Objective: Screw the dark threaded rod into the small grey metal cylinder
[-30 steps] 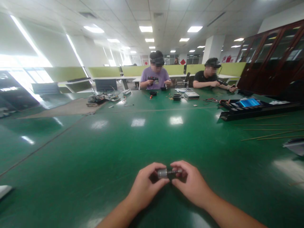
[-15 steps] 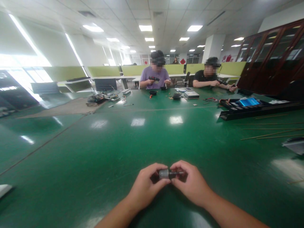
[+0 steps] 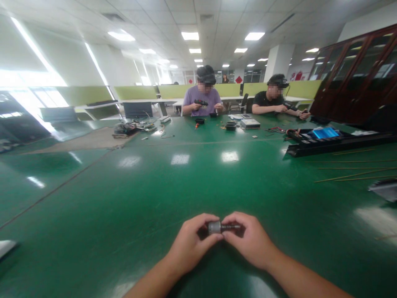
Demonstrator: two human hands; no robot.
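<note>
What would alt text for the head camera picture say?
The left hand grips a metal cylinder, the right hand its thin shaft, over a glossy green table. Opposite, a person in purple and another in black hold tools.

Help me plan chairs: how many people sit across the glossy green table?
2: a person in a purple shirt, straight across, and a person in a black shirt, farther right. Others may be out of view.

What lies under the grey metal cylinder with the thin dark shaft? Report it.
Glossy green tabletop shows beyond the grey metal cylinder; the spot directly beneath cannot be seen, covered by the left hand and right hand.
</note>
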